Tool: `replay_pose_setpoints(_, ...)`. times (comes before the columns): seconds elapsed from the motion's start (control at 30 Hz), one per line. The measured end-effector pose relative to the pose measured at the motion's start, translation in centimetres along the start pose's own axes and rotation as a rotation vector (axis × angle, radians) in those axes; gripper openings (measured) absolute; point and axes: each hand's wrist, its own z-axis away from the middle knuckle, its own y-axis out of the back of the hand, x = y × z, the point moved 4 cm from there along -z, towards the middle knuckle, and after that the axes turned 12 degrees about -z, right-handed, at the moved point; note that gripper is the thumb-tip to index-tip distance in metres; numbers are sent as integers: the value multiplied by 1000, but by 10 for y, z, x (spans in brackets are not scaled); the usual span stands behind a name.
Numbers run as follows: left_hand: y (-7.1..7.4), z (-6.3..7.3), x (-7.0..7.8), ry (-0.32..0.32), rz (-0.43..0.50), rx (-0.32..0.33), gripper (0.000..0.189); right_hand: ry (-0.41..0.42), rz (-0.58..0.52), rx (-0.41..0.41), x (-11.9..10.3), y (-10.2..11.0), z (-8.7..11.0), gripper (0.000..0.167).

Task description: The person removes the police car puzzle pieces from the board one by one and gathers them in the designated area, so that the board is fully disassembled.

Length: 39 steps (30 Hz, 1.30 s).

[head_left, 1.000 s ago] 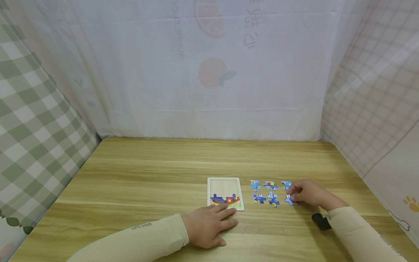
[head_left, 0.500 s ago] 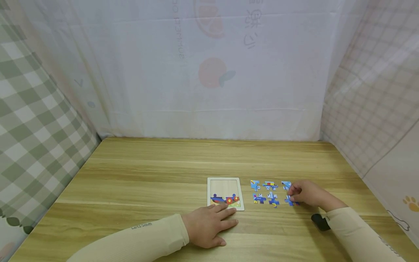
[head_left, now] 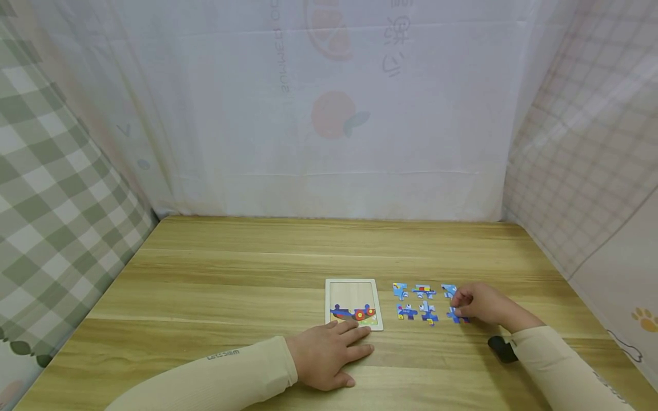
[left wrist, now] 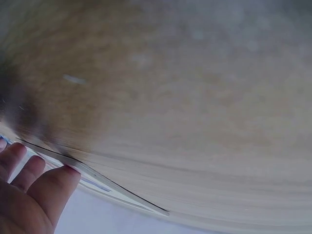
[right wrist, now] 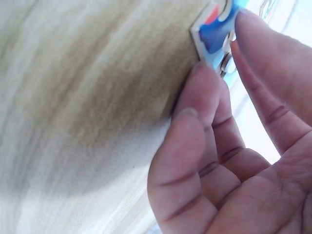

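Note:
In the head view my left hand [head_left: 329, 351] lies spread with its fingertips on the near edge of a puzzle tray [head_left: 379, 302]. Across the tray's lower part runs a strip of fitted picture pieces [head_left: 360, 314] in blue, red and green; bare wood shows above it. My right hand [head_left: 483, 305] pinches a blue jigsaw piece [head_left: 454, 315] by its edges, low over the table at the right end of the near row. Seen from the right wrist, this piece [right wrist: 213, 38] has a red patch and sits between thumb and fingertips. The left wrist view shows fingers [left wrist: 53, 187] at the tray's rim.
Several loose jigsaw pieces [head_left: 424, 291] lie in two rows right of the tray on the wooden table [head_left: 231, 274]. A black object [head_left: 502, 349] is by the right wrist. White cloth [head_left: 231, 114] hangs behind the table, with a green checked cloth [head_left: 56, 188] at left.
The jigsaw piece at my right fingertips has turned and shifted slightly towards me. My right wrist has moved a touch left; my left hand has stayed in place.

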Motion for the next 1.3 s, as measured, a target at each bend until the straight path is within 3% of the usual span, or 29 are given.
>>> replay_pose_setpoints(0.23, 3, 0, 1, 0, -1, -1, 59, -8, 9, 8, -1, 1, 0, 5)
replay_pose_setpoints(0.7, 3, -2, 5, -5, 50, -73, 60, -41, 46, 62, -7, 9, 3, 10)
replay_pose_setpoints(1.0, 4, -1, 6, -8, 86, -93, 60, 18, 7, 64, -27, 8, 6, 17)
replay_pose_setpoints(1.3, 4, 0, 8, -3, 75, -93, 60, 110, 36, 138, -48, -7, -1, 16)
